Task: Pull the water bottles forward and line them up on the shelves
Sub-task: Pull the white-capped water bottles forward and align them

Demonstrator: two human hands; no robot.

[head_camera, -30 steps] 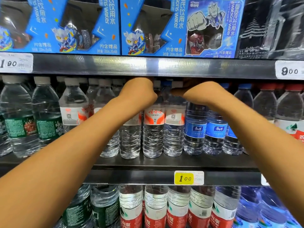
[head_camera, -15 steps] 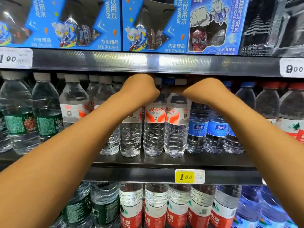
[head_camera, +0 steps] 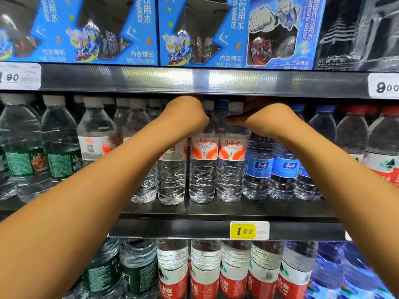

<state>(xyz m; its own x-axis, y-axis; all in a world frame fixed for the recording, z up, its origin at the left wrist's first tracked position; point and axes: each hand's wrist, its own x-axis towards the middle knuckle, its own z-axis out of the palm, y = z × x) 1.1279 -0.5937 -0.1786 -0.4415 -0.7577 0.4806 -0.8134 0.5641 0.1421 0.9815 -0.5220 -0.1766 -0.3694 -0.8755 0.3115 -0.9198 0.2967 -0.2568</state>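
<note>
On the middle shelf point(head_camera: 216, 210) stand two clear water bottles with white-and-orange labels, one point(head_camera: 203, 169) beside the other point(head_camera: 230, 169), labels facing front. A third such bottle point(head_camera: 171, 180) stands left of them. My left hand point(head_camera: 185, 117) is curled over the bottle necks at the left one; its fingers are hidden and which neck it holds is unclear. The thumb of my right hand point(head_camera: 265, 120) lies across the right bottle's neck under its white cap, gripping it. Both hands are just beneath the upper shelf edge point(head_camera: 151, 79).
Blue-labelled bottles point(head_camera: 259, 169) stand right of the pair, red-capped ones point(head_camera: 384, 165) further right, green-labelled ones point(head_camera: 60, 165) at the left. Blue gift boxes point(head_camera: 237, 29) fill the top shelf. Red-labelled bottles point(head_camera: 205, 277) line the bottom shelf below a yellow price tag point(head_camera: 243, 230).
The right bottle has been turned under my right hand: its label showed the code side before and now faces front, level with its neighbour. Both hands stayed at the bottle necks.
</note>
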